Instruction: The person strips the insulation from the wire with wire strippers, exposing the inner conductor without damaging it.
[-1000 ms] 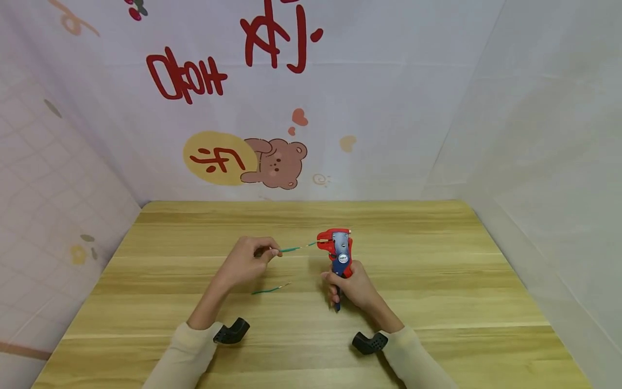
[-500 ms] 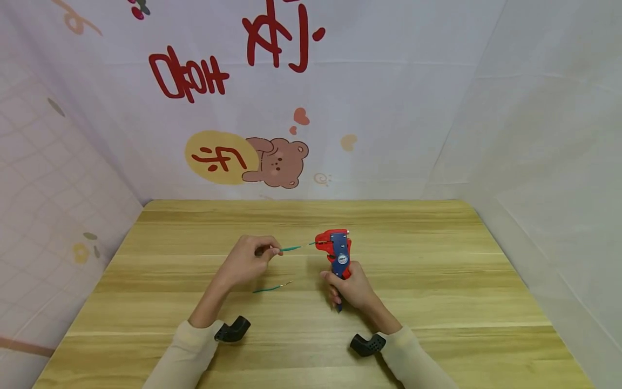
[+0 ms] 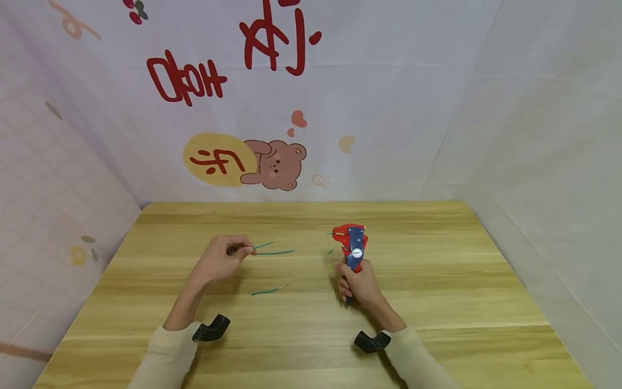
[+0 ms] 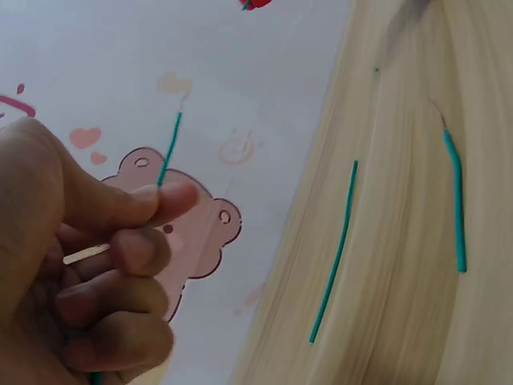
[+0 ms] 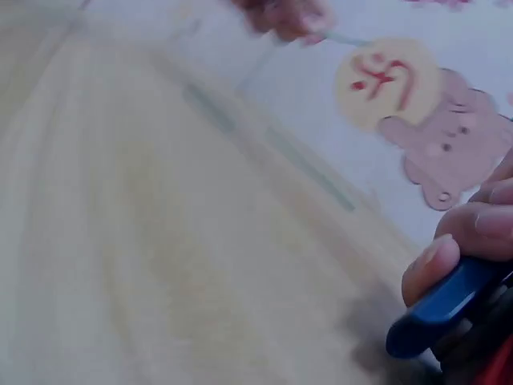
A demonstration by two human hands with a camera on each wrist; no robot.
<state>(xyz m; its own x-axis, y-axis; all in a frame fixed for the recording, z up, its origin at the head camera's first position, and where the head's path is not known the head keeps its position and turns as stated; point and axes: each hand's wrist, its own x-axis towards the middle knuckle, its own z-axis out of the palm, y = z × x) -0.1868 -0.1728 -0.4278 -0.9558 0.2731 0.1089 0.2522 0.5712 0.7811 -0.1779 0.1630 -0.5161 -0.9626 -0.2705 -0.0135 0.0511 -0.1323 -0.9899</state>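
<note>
One thin green wire [image 4: 170, 148], bare-tipped, pinched by left hand [image 3: 218, 260], red-and-blue stripper [image 3: 356, 240] gripped by right hand [image 3: 362, 281]

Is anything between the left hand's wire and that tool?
A short green sliver sits at the mouth of the red-and-blue handheld tool; otherwise nothing visible separates that tool from the thin green wire in the left hand.

A straight green wire [image 4: 171, 148], its tip bared, is pinched well left of a gripped red-and-blue wire stripper [image 3: 356, 237].
</note>
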